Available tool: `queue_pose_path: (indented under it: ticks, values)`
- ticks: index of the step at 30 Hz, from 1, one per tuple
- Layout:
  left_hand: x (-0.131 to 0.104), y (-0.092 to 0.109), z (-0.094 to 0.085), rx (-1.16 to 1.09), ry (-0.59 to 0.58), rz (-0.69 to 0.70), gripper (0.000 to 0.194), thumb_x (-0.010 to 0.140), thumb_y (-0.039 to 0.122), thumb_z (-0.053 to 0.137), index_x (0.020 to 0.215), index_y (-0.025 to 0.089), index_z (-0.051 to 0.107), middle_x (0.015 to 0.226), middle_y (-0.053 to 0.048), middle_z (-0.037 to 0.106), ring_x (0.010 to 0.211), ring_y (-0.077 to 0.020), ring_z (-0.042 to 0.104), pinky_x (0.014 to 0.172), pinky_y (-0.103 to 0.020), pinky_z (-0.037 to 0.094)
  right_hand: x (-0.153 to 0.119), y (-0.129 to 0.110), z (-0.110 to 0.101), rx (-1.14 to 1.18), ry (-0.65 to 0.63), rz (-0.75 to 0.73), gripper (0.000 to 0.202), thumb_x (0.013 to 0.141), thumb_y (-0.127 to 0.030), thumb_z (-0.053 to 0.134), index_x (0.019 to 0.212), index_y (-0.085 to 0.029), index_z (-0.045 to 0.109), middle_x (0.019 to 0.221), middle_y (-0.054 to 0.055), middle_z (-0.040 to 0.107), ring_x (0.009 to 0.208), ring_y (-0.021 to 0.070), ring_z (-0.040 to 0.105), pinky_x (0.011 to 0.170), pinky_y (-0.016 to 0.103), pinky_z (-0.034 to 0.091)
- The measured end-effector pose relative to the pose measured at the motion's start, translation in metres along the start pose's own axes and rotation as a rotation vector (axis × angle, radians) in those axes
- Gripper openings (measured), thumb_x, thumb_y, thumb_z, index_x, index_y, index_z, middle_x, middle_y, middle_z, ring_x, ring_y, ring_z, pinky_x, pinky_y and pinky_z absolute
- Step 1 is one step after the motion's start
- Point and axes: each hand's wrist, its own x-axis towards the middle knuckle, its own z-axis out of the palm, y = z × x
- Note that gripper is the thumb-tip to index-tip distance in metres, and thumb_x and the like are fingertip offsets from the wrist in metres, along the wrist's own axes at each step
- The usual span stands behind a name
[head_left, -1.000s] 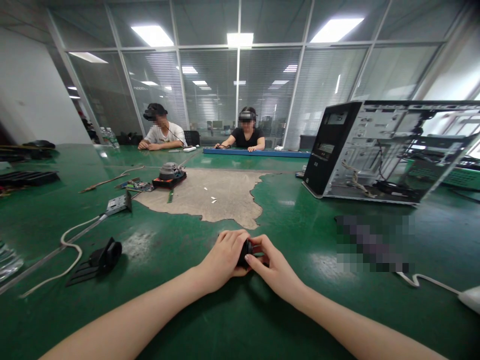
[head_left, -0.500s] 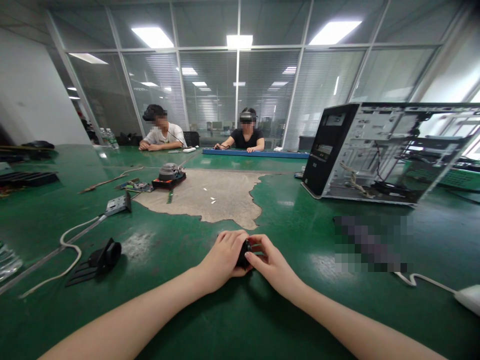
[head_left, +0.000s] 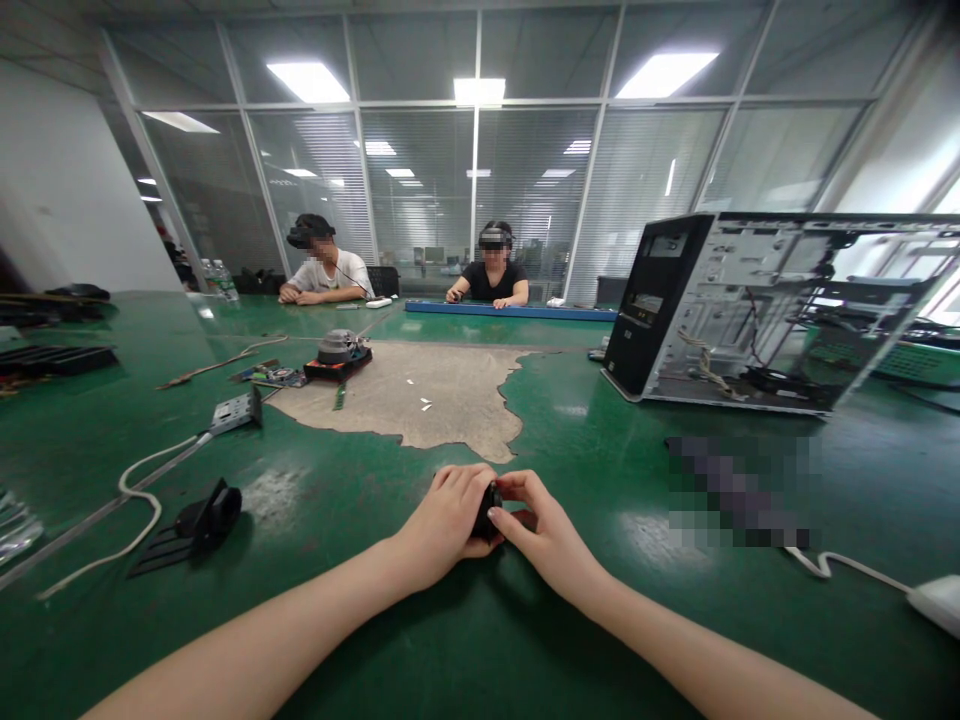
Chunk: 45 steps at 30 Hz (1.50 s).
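I see two bare hands low in the middle of the frame, both on one small black thing (head_left: 487, 514). The left hand (head_left: 452, 512) is curled over it, nearly closed, and covers much of it. The right hand (head_left: 541, 527) is partly closed, with its thumb and fingers bent around the near side of the thing. It sits just above or on the green table (head_left: 592, 440); I can't tell which. At the lower left lies a black plastic piece (head_left: 208, 515), near a pale cord (head_left: 150, 520). On the right stands an open computer case (head_left: 664, 310). Two people (head_left: 330, 272) sit across the table, near the middle.
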Motion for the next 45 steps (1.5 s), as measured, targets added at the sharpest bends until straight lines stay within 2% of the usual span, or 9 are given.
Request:
queue_pose_path:
  ticks: [4, 10, 17, 20, 27, 30, 33, 38, 45]
  values:
    - [0.0, -0.001, 0.001, 0.003, -0.006, -0.001, 0.061, 0.063, 0.018, 0.06, 0.115, 0.017, 0.029, 0.113, -0.01, 0.047, 0.104, -0.0242, 0.044, 0.088, -0.041, 0.034, -0.001, -0.003, 0.0, 0.014, -0.085, 0.049, 0.021, 0.078, -0.025, 0.047, 0.099, -0.02, 0.045, 0.094, 0.004, 0.054, 0.083, 0.015, 0.056, 0.07, 0.03, 0.05]
    - [-0.001, -0.001, 0.0, 0.012, -0.007, 0.012, 0.061, 0.063, 0.016, 0.059, 0.115, 0.017, 0.028, 0.114, -0.01, 0.047, 0.105, -0.024, 0.043, 0.088, -0.041, 0.034, -0.005, -0.008, 0.0, -0.154, -0.005, -0.109, 0.016, 0.077, -0.023, 0.049, 0.093, -0.02, 0.05, 0.093, 0.003, 0.051, 0.087, 0.0149, 0.052, 0.073, 0.028, 0.048]
    - [0.0, -0.001, 0.002, 0.03, -0.01, -0.009, 0.059, 0.064, 0.022, 0.06, 0.115, 0.015, 0.03, 0.112, -0.01, 0.047, 0.103, -0.0231, 0.044, 0.088, -0.039, 0.034, 0.001, 0.001, 0.0, 0.013, -0.026, 0.037, 0.021, 0.076, -0.026, 0.052, 0.094, -0.019, 0.044, 0.094, 0.004, 0.051, 0.085, 0.0149, 0.054, 0.067, 0.027, 0.05]
    - [-0.001, -0.002, 0.002, 0.03, -0.028, -0.01, 0.061, 0.063, 0.021, 0.061, 0.115, 0.015, 0.029, 0.114, -0.011, 0.046, 0.105, -0.0235, 0.043, 0.089, -0.039, 0.033, 0.001, 0.002, 0.0, 0.003, -0.056, 0.06, 0.021, 0.076, -0.025, 0.051, 0.095, -0.019, 0.044, 0.092, 0.004, 0.052, 0.083, 0.0145, 0.055, 0.068, 0.028, 0.05]
    - [0.0, -0.001, -0.001, 0.008, -0.021, 0.001, 0.061, 0.063, 0.016, 0.058, 0.116, 0.017, 0.028, 0.112, -0.009, 0.047, 0.104, -0.0231, 0.043, 0.088, -0.04, 0.033, -0.006, -0.004, 0.0, -0.167, 0.012, -0.177, 0.017, 0.075, -0.021, 0.051, 0.092, -0.021, 0.049, 0.102, 0.005, 0.046, 0.095, 0.0161, 0.048, 0.071, 0.026, 0.049]
    - [0.001, 0.0, -0.001, 0.004, -0.01, -0.002, 0.058, 0.065, 0.02, 0.058, 0.115, 0.017, 0.029, 0.11, -0.009, 0.048, 0.103, -0.0229, 0.044, 0.088, -0.04, 0.034, -0.003, -0.003, 0.0, -0.112, 0.018, -0.125, 0.013, 0.077, -0.022, 0.05, 0.089, -0.021, 0.048, 0.098, 0.004, 0.048, 0.091, 0.0153, 0.05, 0.07, 0.026, 0.049]
    - [0.001, 0.0, 0.0, 0.009, -0.015, -0.005, 0.058, 0.065, 0.022, 0.059, 0.115, 0.016, 0.029, 0.111, -0.01, 0.047, 0.103, -0.0234, 0.044, 0.088, -0.039, 0.034, 0.0, 0.0, 0.0, -0.009, 0.009, -0.027, 0.019, 0.075, -0.024, 0.052, 0.092, -0.021, 0.046, 0.094, 0.004, 0.05, 0.09, 0.0157, 0.052, 0.068, 0.027, 0.05]
    - [0.0, -0.001, 0.001, 0.011, -0.024, -0.01, 0.059, 0.064, 0.022, 0.061, 0.114, 0.016, 0.03, 0.111, -0.01, 0.047, 0.103, -0.0236, 0.043, 0.088, -0.039, 0.034, 0.001, 0.002, 0.0, 0.041, -0.051, 0.065, 0.021, 0.075, -0.027, 0.052, 0.094, -0.019, 0.045, 0.092, 0.004, 0.052, 0.085, 0.0153, 0.054, 0.066, 0.027, 0.05]
    - [0.0, -0.001, -0.001, -0.014, -0.028, -0.016, 0.06, 0.063, 0.018, 0.059, 0.115, 0.018, 0.029, 0.111, -0.008, 0.047, 0.103, -0.0228, 0.044, 0.088, -0.039, 0.033, -0.004, -0.003, 0.0, -0.138, 0.015, -0.152, 0.014, 0.075, -0.022, 0.051, 0.089, -0.021, 0.049, 0.101, 0.005, 0.046, 0.095, 0.016, 0.048, 0.071, 0.026, 0.048]
